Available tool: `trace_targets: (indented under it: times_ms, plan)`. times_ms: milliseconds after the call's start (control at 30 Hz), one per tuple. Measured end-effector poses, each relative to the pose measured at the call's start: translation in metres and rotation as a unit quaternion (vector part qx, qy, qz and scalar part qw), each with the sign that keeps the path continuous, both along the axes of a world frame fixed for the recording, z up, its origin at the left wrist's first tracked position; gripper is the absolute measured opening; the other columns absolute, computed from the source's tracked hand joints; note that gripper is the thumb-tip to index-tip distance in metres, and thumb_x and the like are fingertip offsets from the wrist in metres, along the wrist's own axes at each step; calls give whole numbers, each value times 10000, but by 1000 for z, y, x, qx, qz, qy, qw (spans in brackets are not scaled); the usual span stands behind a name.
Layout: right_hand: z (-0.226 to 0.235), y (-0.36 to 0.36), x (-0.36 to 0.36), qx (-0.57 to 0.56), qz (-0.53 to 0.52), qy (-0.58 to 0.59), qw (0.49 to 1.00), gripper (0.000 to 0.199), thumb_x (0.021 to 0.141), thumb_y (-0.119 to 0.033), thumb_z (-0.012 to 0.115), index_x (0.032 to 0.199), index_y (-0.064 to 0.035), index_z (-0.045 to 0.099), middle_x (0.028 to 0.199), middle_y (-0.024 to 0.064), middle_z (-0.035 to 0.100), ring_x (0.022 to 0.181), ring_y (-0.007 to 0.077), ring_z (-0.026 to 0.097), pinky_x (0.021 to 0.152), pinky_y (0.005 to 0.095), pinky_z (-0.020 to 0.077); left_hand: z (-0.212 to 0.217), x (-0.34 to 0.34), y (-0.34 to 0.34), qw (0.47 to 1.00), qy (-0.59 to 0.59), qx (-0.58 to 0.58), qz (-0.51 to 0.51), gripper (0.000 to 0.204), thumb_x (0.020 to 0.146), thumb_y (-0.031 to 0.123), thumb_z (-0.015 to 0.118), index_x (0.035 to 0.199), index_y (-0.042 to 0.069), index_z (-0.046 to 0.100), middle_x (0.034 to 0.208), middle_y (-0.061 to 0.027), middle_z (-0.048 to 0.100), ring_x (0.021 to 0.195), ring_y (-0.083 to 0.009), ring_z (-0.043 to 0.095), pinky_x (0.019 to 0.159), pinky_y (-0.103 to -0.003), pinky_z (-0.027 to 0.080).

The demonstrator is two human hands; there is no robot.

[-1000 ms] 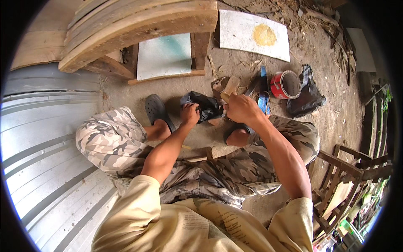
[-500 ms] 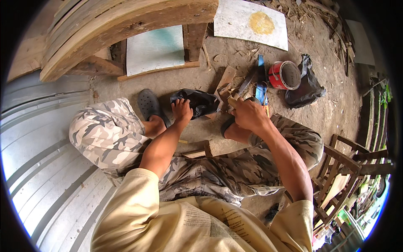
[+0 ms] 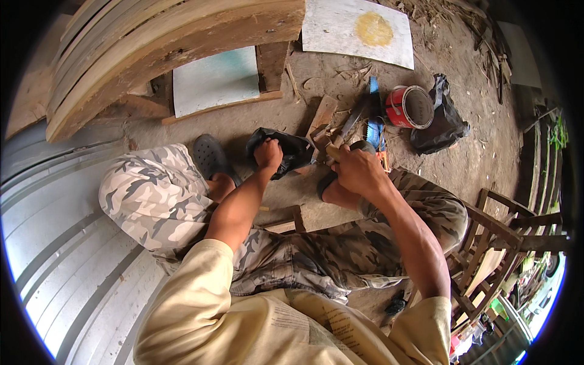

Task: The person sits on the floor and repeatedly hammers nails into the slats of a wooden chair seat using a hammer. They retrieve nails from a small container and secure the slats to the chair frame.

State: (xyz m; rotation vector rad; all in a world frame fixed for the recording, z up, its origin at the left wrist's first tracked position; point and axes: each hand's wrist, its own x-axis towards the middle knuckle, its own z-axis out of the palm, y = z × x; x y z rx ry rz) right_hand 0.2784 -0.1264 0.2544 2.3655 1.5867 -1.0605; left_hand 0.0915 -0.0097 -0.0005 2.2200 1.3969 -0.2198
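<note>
Red can (image 3: 401,108) stood upright on the dirt floor; all places given rel. to it. Open black bag (image 3: 293,152) sat left of the can & a bit nearer the person, approx. btwn the two feet. L hand (image 3: 268,154) was at the bag, fingers curled into a fist w/ black plastic around it; can't tell if it pinched the plastic or sth inside. R hand (image 3: 360,169), left of & nearer than the can, was closed round a tan tool (image 3: 333,152), its end poking out twd the bag; type of tool n/a, mostly hidden by the fist.

Just right of the can: 2nd black bag (image 3: 444,121), crumpled. Just left: blue strip (image 3: 373,91), then a dark blade (image 3: 353,120), then a wood piece (image 3: 323,114) near the open bag's rim. Beyond the can, slightly left: white board (image 3: 340,36) w/ a round yellow stain. Far left & beyond: wooden bench (image 3: 182,52), w/ a pale panel (image 3: 216,84) by its legs. L clog (image 3: 210,157), grey, was well left of the can, past the open bag. Right & nearer: wooden frame (image 3: 494,226).
</note>
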Motion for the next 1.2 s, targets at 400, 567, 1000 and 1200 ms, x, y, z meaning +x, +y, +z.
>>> trace_targets:
  times_ms: [400, 567, 1000, 1200]
  plan:
    - [6, 3, -1, 40, -3, 3, 999, 381, 879, -242, 597, 1141, 32, 557, 705, 199, 654, 688, 394, 657, 597, 514, 494, -17, 3, 4, 993, 51, 29, -101, 152, 833, 219, 649, 920, 98, 680, 1010, -125, 678, 973, -357, 649, 834, -486, 486]
    - [-1, 3, -2, 54, 2, -4, 999, 398, 882, -258, 604, 1147, 34, 547, 694, 202, 649, 678, 397, 653, 584, 510, 489, -35, -4, 4, 987, 11, 61, -147, 191, 840, 256, 642, 944, 98, 670, 1022, -149, 674, 982, -366, 646, 836, -486, 494]
    - [11, 27, 3, 60, 33, -11, 998, 372, 888, -290, 612, 1036, 47, 558, 714, 225, 647, 737, 421, 650, 654, 508, 499, -8, -26, 76, 890, -198, -408, 40, 270, 924, 251, 647, 1030, 4, 620, 935, -113, 673, 769, -169, 659, 696, -321, 566]
    - [19, 36, -2, 39, 34, -27, 998, 349, 863, -278, 646, 995, 43, 613, 795, 213, 683, 798, 385, 681, 685, 474, 533, 31, -28, 77, 816, -248, -513, 101, 207, 954, 230, 617, 1036, 40, 623, 954, -65, 664, 762, -134, 645, 676, -283, 570]
